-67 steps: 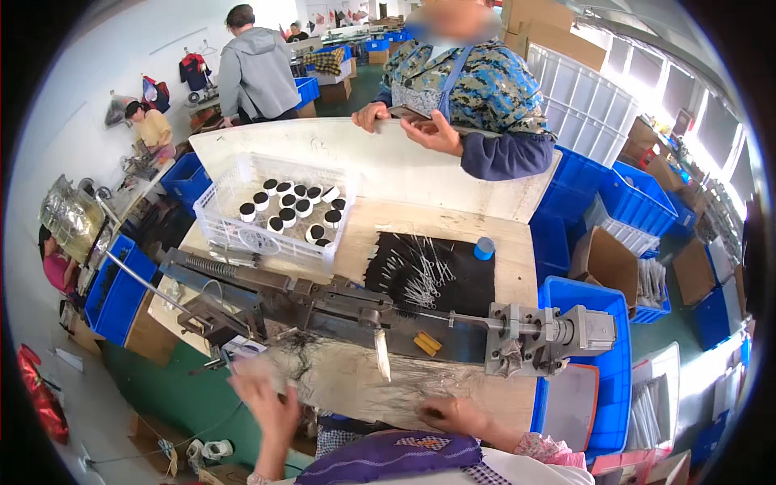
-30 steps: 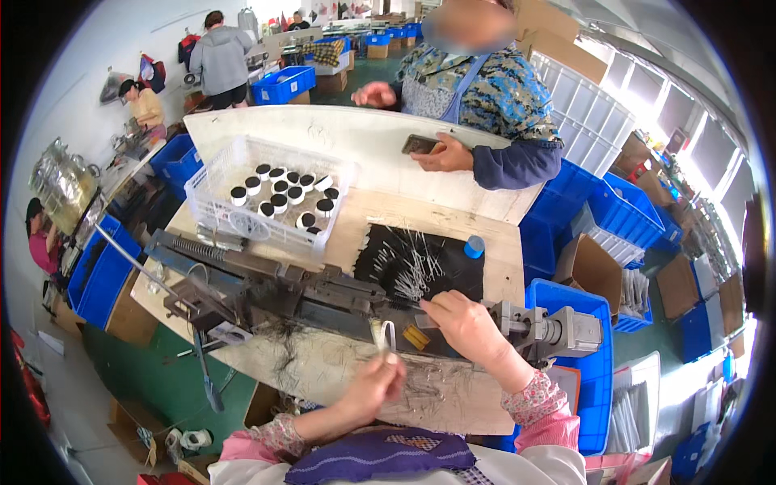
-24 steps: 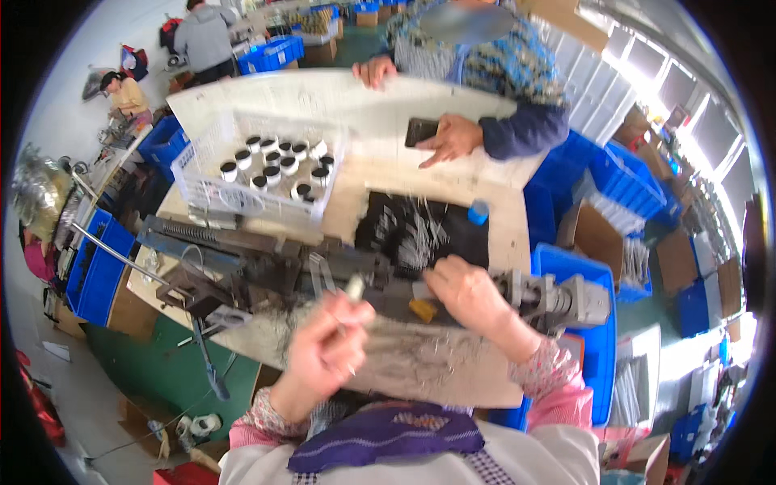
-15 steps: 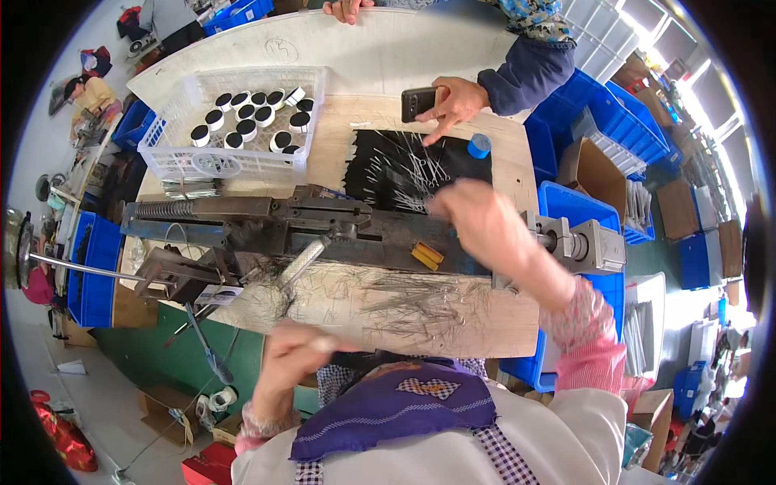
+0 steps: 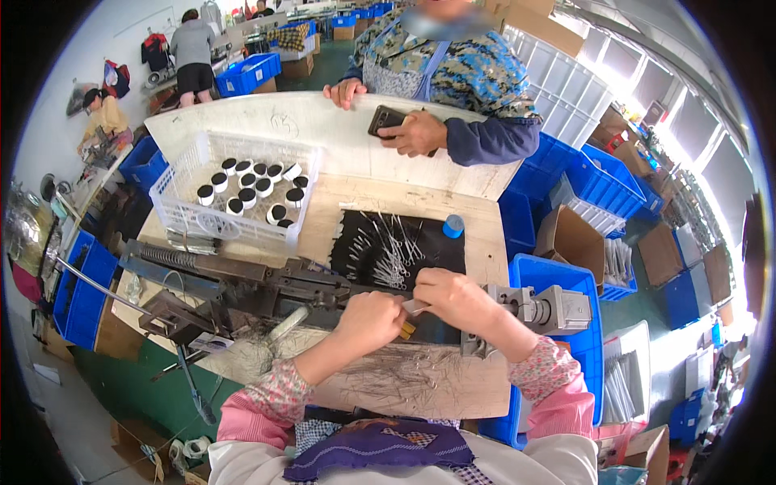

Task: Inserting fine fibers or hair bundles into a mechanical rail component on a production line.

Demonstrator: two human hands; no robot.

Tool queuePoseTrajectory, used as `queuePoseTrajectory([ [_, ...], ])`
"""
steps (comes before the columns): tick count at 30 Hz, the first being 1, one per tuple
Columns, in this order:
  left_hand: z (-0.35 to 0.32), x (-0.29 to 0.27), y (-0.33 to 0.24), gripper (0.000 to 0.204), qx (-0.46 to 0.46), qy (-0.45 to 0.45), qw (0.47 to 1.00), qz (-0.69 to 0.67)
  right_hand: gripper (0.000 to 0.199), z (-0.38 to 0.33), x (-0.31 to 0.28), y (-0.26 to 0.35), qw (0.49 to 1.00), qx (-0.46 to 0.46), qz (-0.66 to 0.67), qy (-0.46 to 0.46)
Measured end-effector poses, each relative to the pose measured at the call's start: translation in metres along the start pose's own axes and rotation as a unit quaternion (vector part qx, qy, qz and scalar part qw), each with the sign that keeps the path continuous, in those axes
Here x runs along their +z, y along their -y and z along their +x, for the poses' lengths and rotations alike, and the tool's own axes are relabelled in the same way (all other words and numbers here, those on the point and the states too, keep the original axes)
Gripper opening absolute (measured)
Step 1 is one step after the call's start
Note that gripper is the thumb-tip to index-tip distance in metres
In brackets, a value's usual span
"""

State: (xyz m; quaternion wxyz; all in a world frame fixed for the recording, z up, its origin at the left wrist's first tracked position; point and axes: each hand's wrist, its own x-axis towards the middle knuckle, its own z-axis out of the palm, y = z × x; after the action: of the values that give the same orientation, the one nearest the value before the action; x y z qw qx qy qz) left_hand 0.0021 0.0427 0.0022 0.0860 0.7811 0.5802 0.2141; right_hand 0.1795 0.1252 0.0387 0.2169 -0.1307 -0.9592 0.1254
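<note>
My left hand (image 5: pixel 368 318) and my right hand (image 5: pixel 447 296) meet over the dark metal machine (image 5: pixel 234 279) on the wooden bench (image 5: pixel 388 380). Together they pinch a small pale piece (image 5: pixel 414 306) between their fingertips. Just behind my hands lies a black mat (image 5: pixel 400 250) strewn with several thin metal pins. A yellow part (image 5: pixel 406 330) shows just under my left hand.
A white basket (image 5: pixel 234 194) of black-and-white caps stands at the back left. A blue cap (image 5: pixel 453 225) sits by the mat. A person across the white table (image 5: pixel 323 133) holds a phone (image 5: pixel 386 121). Blue crates (image 5: pixel 558 279) stand to the right, a blue bin (image 5: pixel 81 295) at the left.
My right hand has come back from the mat of pins to the machine. My left hand has risen from the near edge to meet it. My head has tilted back up.
</note>
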Motion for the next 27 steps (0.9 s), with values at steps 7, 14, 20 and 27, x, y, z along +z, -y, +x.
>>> queuePoseTrajectory([
  [7, -0.028, -0.048, 0.005, 0.016, 0.072, -0.149, 0.969, 0.184, 0.012, 0.025, 0.027, 0.013, 0.995, -0.032, 0.047, -0.088],
  [14, -0.093, 0.009, -0.005, 0.019, -0.155, -0.311, 0.878, -0.330, 0.016, 0.046, 0.060, -0.001, 0.988, 0.032, 0.105, -0.108],
  [20, -0.102, -0.013, 0.049, 0.055, -0.150, -0.043, 0.269, -0.950, 0.017, 0.054, 0.059, 0.004, 0.989, 0.048, 0.121, -0.076],
  [27, -0.089, 0.039, 0.026, 0.025, -0.236, -0.142, 0.850, -0.450, 0.014, 0.056, 0.062, 0.006, 0.991, 0.021, 0.107, -0.074],
])
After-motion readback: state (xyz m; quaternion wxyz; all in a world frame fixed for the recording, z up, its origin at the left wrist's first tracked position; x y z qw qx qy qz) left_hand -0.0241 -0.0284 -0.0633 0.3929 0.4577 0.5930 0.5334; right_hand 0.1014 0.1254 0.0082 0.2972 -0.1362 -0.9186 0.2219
